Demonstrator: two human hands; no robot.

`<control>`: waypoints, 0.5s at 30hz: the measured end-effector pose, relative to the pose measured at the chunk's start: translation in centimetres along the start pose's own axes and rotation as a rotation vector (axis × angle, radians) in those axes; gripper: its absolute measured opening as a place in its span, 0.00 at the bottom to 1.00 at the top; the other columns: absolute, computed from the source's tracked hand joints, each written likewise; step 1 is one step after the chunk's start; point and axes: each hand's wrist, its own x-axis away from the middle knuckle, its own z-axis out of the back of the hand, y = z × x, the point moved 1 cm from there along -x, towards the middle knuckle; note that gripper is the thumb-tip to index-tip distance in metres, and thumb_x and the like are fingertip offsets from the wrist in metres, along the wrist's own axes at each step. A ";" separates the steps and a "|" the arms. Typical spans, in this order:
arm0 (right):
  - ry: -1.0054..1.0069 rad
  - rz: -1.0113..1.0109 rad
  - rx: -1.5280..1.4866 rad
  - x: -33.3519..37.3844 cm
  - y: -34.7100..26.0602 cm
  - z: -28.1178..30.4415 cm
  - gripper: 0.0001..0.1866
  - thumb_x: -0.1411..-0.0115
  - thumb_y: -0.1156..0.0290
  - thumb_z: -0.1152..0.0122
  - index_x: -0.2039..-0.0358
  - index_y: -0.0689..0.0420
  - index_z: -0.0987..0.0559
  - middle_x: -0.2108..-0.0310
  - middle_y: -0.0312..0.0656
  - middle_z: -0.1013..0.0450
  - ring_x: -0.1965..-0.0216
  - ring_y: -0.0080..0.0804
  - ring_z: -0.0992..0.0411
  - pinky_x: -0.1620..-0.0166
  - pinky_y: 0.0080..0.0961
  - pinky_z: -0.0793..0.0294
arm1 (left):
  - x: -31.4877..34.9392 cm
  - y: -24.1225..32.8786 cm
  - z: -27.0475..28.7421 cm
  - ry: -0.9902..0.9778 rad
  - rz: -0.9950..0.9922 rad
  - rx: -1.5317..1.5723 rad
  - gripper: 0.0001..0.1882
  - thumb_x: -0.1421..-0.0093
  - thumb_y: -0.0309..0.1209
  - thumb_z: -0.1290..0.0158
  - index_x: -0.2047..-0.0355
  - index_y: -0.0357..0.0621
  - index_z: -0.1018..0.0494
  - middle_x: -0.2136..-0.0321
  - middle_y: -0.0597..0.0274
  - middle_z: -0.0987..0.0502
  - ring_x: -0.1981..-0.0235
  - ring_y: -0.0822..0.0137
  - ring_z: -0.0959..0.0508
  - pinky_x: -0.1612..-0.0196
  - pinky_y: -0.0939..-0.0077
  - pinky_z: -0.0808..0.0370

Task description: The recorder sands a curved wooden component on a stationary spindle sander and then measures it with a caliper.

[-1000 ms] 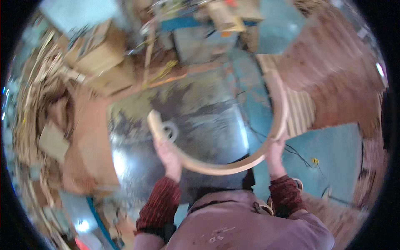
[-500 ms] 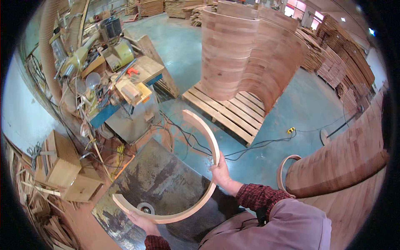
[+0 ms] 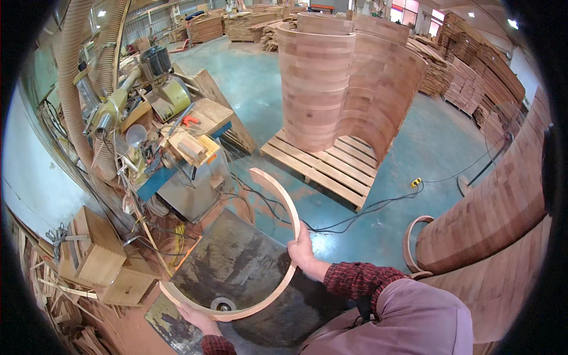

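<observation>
Strip (image 3: 262, 306): pale wooden C poking past dark metal bench's (image 3: 236, 254) right edge
Left hand (image 3: 200, 320): gripping it
Right hand (image 3: 302, 251): yep, same

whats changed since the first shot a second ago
The view has swung right and up: the pallet, at the right before, now stands near the middle, and the curved wooden strip shows lower and further left. Nothing was taken or let go; the left hand and right hand still hold the strip.

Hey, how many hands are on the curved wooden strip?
2: the left hand near the lower-left end of the curved strip, the right hand on its right side.
</observation>
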 end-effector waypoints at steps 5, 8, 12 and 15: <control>-0.045 0.020 -0.049 0.4 -1.2 -4.3 0.42 0.45 0.79 0.44 0.28 0.63 0.44 0.33 0.61 0.39 0.33 0.59 0.37 0.32 0.40 0.36 | -6.2 -3.5 2.9 0.083 0.005 -0.011 0.33 0.23 0.42 0.64 0.27 0.29 0.49 0.29 0.40 0.42 0.30 0.49 0.39 0.29 0.59 0.43; -0.012 0.038 -0.022 1.1 -2.3 -6.3 0.41 0.45 0.80 0.45 0.29 0.65 0.43 0.33 0.60 0.40 0.34 0.59 0.37 0.31 0.40 0.37 | -4.0 1.6 2.7 0.084 -0.034 -0.011 0.34 0.23 0.44 0.63 0.27 0.29 0.49 0.30 0.39 0.41 0.31 0.47 0.38 0.30 0.58 0.41; -0.052 0.055 -0.049 1.9 -3.2 -8.3 0.40 0.44 0.79 0.45 0.30 0.67 0.42 0.33 0.60 0.39 0.33 0.59 0.38 0.31 0.40 0.38 | -7.3 -0.9 5.4 0.114 -0.011 -0.037 0.36 0.24 0.46 0.62 0.28 0.28 0.48 0.30 0.37 0.42 0.31 0.45 0.37 0.31 0.56 0.40; -0.031 0.076 -0.045 2.5 -3.5 -10.2 0.40 0.44 0.79 0.45 0.30 0.67 0.42 0.32 0.61 0.40 0.31 0.58 0.40 0.29 0.40 0.39 | -7.9 -0.9 6.3 0.141 0.009 -0.069 0.36 0.24 0.48 0.62 0.28 0.30 0.48 0.30 0.37 0.41 0.32 0.45 0.36 0.31 0.55 0.38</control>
